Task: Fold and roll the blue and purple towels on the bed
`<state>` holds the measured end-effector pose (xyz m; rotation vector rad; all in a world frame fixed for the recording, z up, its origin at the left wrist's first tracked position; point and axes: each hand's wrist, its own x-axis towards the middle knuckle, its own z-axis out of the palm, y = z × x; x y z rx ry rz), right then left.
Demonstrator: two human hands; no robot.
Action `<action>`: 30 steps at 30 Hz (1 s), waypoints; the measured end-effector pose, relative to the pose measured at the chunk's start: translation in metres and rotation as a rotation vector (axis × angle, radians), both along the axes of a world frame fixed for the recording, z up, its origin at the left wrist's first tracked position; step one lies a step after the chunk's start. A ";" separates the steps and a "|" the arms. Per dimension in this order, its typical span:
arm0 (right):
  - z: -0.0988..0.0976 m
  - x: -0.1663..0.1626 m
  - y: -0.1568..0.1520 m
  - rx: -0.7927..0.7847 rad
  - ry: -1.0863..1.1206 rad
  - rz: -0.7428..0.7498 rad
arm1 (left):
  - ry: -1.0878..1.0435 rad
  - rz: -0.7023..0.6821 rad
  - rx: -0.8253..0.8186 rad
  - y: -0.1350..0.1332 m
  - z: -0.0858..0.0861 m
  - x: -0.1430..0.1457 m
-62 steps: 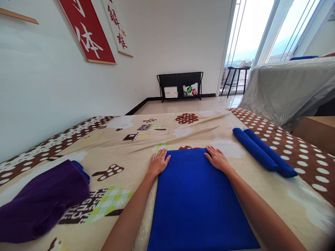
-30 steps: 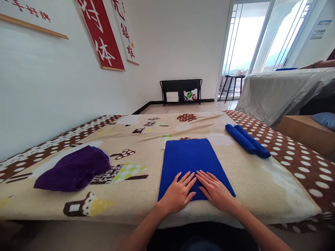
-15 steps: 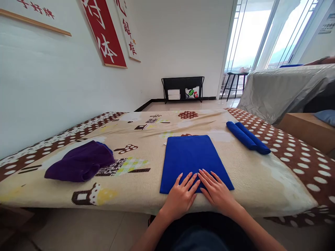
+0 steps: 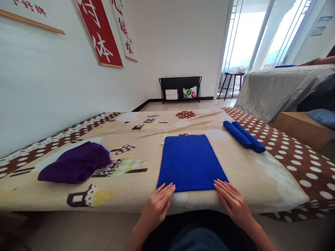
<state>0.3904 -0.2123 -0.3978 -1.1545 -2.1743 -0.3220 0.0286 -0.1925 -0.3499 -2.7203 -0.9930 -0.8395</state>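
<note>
A blue towel (image 4: 190, 162), folded into a flat rectangle, lies in front of me on the blanket-covered table. My left hand (image 4: 159, 204) rests at its near left corner, fingers stretched out with their tips on the cloth. At the near right corner, my right hand (image 4: 234, 200) lies the same way, its fingers extended and touching the edge. Neither hand grips the fabric. Two rolled blue towels (image 4: 243, 136) lie side by side to the right. On the left sits a loosely heaped purple towel (image 4: 74, 164) with a bit of blue cloth behind it.
A cream patterned blanket (image 4: 136, 181) with a brown dotted border covers the table. Beyond it stand a black rack (image 4: 180, 83) and a dark stool (image 4: 230, 83). At right, another person's arm (image 4: 318, 61) rests over a plastic-covered table (image 4: 282, 83), near a cardboard box (image 4: 305, 129).
My hands have moved apart, from the middle of the towel's near edge out to its two near corners. The view has shifted slightly to the right.
</note>
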 end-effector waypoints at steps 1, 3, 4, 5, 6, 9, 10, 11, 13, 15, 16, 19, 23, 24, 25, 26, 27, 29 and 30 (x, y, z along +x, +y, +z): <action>-0.002 0.005 -0.002 0.001 0.027 -0.007 | -0.031 0.024 0.016 -0.001 -0.002 -0.008; -0.004 0.014 -0.005 0.007 0.078 -0.017 | -0.107 0.060 0.053 -0.004 -0.005 -0.020; -0.004 0.017 -0.006 0.014 0.105 -0.017 | -0.153 0.075 0.069 -0.005 -0.006 -0.024; -0.003 0.019 -0.006 0.019 0.135 -0.015 | -0.204 0.091 0.083 -0.006 -0.007 -0.027; -0.001 0.020 -0.006 0.024 0.168 -0.014 | -0.256 0.108 0.098 -0.007 -0.007 -0.028; 0.008 0.014 0.000 0.068 0.292 -0.026 | -0.390 0.147 0.146 -0.008 -0.001 -0.020; 0.012 0.008 0.004 0.090 0.331 -0.027 | -0.420 0.136 0.163 -0.007 0.003 -0.013; 0.017 0.000 0.008 0.108 0.361 -0.018 | -0.441 0.112 0.173 -0.005 0.008 -0.004; 0.028 -0.022 0.017 0.113 0.373 0.020 | -0.454 0.054 0.155 0.001 0.017 0.019; 0.036 -0.047 0.026 0.076 0.317 0.051 | -0.407 0.039 0.090 0.010 0.024 0.045; 0.039 -0.060 0.030 0.051 0.272 0.056 | -0.348 0.048 0.049 0.015 0.026 0.058; 0.039 -0.088 0.036 -0.026 0.126 0.071 | -0.086 0.070 -0.065 0.025 0.022 0.087; 0.031 -0.095 0.031 -0.070 0.025 0.093 | 0.130 0.111 -0.095 0.021 0.009 0.092; 0.029 -0.092 0.029 -0.074 0.005 0.098 | 0.154 0.125 -0.083 0.018 0.007 0.087; 0.028 -0.088 0.026 -0.079 -0.018 0.105 | 0.174 0.136 -0.070 0.014 0.006 0.081; 0.028 -0.083 0.024 -0.083 -0.037 0.112 | 0.190 0.142 -0.056 0.011 0.005 0.074; 0.027 -0.077 0.022 -0.083 -0.049 0.113 | 0.200 0.147 -0.042 0.009 0.005 0.065; 0.026 -0.064 0.019 -0.080 -0.043 0.097 | 0.201 0.161 -0.021 0.006 0.002 0.047; 0.024 -0.056 0.018 -0.077 -0.026 0.079 | 0.194 0.168 -0.014 0.005 0.000 0.037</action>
